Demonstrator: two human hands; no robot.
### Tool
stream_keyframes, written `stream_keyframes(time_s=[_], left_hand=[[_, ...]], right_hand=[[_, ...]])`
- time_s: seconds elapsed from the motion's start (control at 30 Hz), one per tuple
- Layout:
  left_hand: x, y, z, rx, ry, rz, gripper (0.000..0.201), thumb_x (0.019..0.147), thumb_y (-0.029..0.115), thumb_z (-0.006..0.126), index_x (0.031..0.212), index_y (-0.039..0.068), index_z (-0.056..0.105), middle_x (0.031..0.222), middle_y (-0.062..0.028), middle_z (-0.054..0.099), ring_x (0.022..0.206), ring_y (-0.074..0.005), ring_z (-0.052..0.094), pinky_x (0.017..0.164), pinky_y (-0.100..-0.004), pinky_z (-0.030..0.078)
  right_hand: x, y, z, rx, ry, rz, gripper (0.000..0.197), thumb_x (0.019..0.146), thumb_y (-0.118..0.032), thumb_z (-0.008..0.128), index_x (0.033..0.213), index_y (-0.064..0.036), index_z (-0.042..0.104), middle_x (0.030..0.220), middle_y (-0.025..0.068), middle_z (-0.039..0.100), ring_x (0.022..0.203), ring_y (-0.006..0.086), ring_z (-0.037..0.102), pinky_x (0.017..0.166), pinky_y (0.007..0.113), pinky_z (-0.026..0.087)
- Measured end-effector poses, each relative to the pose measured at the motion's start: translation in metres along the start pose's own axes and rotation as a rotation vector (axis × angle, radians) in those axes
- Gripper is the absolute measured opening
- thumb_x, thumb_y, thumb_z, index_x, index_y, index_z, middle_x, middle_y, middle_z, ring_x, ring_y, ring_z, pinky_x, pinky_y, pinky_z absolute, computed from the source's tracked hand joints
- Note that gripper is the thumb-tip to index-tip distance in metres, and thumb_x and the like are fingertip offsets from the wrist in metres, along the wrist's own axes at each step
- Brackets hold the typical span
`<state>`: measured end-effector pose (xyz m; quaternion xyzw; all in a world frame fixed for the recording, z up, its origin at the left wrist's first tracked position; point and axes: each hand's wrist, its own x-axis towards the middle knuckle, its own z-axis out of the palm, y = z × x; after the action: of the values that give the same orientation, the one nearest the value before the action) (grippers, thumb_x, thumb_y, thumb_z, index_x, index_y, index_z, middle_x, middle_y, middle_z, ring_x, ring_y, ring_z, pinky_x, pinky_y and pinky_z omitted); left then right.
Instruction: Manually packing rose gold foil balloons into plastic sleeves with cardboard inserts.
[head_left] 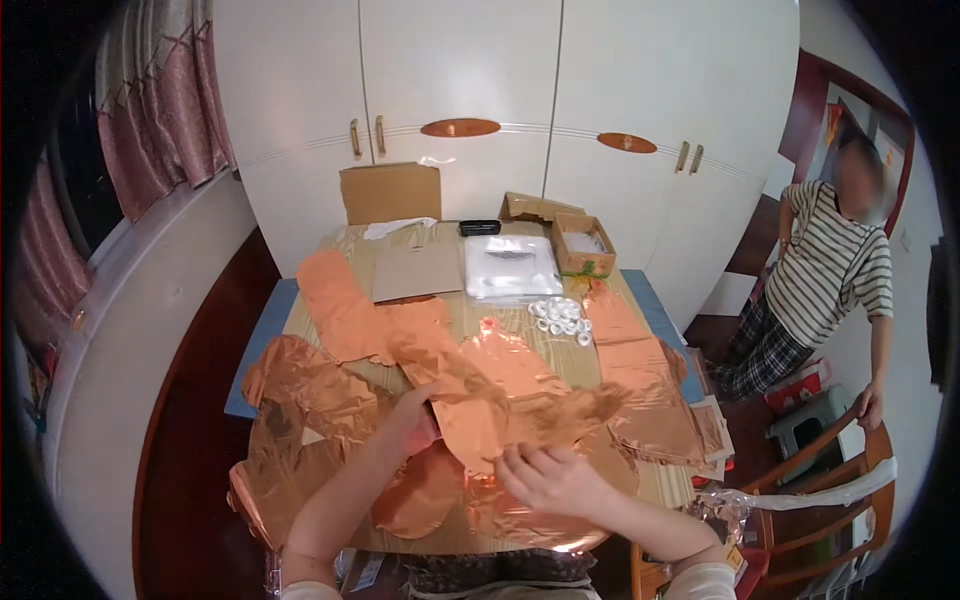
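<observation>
Shiny copper-coloured foil sheets, rounded at the ends like flat foil balloons, cover much of the table. One foil piece (470, 422) lies between my hands, creased and partly lifted. My left hand (412, 420) grips its left side; the foil hides some of the fingers. At its near edge my right hand (545, 482) has curled fingers pinching the foil. Beneath and around are more flat pieces, among them a foil piece on the left (315, 385), another at the far left (335, 300) and a long one on the right (640, 375).
A pile of small white rings (562, 320) sits beside a clear plastic packet (512, 268). Behind are a cardboard box (583, 245), a cardboard sheet (418, 272) and a black case (479, 228). At right, a person (825, 260) rests a hand on a wooden chair (820, 490).
</observation>
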<state>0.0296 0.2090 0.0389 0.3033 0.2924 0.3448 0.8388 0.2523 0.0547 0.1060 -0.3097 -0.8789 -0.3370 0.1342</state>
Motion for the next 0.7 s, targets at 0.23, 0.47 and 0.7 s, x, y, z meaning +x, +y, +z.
stream_keyframes(time_s=[0.23,0.47,0.7], left_hand=[[-0.01,-0.022,0.011,0.229,0.315,0.062,0.013,0.085,0.004,0.06,0.098,0.005,0.059,0.086,-0.0034,0.06,0.075,-0.0151,0.058,0.067,-0.0315,0.052],[-0.004,-0.025,0.026,0.388,0.248,0.18,0.015,0.084,0.004,0.064,0.097,0.006,0.057,0.075,0.0,0.055,0.063,-0.0093,0.051,0.058,-0.0242,0.045],[-0.003,-0.034,0.045,0.35,0.108,0.119,0.012,0.086,0.003,0.061,0.097,0.007,0.059,0.062,0.002,0.052,0.054,-0.0073,0.048,0.05,-0.0225,0.038]], right_hand=[[-0.043,-0.05,0.013,0.19,-0.023,0.097,0.033,0.075,-0.019,0.061,0.104,-0.0035,0.063,0.096,0.004,0.066,0.091,0.0157,0.064,0.068,0.026,0.048],[-0.052,-0.064,0.001,0.244,-0.03,0.263,0.026,0.073,-0.019,0.062,0.096,-0.0066,0.064,0.094,0.0047,0.065,0.091,0.0171,0.063,0.07,0.028,0.049],[-0.051,-0.076,-0.039,0.259,-0.015,0.338,0.02,0.072,-0.019,0.063,0.089,-0.0081,0.064,0.097,0.0054,0.066,0.094,0.0181,0.064,0.066,0.031,0.049]])
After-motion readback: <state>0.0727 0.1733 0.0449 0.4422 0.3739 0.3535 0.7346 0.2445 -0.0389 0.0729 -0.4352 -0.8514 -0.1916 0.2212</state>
